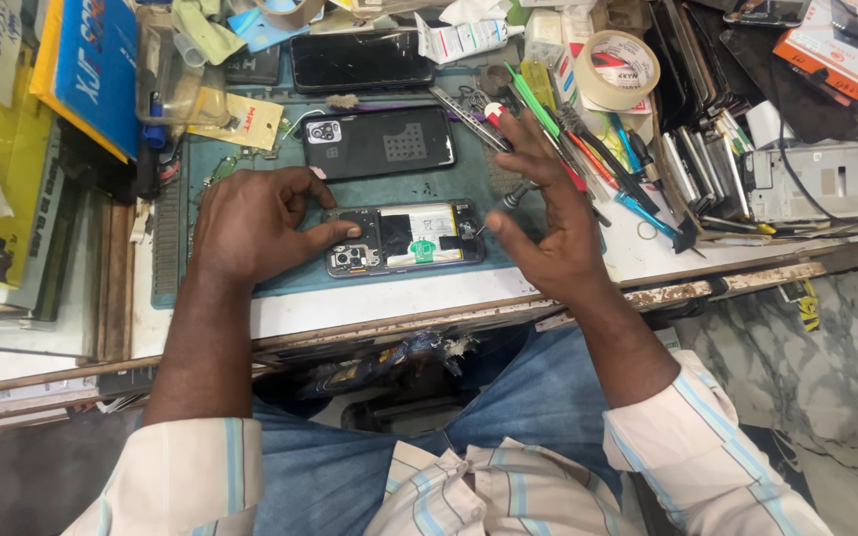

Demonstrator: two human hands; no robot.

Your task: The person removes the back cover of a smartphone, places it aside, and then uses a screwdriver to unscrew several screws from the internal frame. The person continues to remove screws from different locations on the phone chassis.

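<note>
Metal screwdriver (508, 203) pinched in my right hand (548, 233), I keep it upright while my left hand (255, 223), fingers spread, pins the opened phone (404, 238).

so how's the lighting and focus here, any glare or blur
Head view: even, soft light with faint shadows under the left hand and right hand; mild glare on the dark phone back cover and the opened phone; centre is sharp, the right fingers slightly motion-blurred, and the edges bend from wide-angle distortion.
</note>
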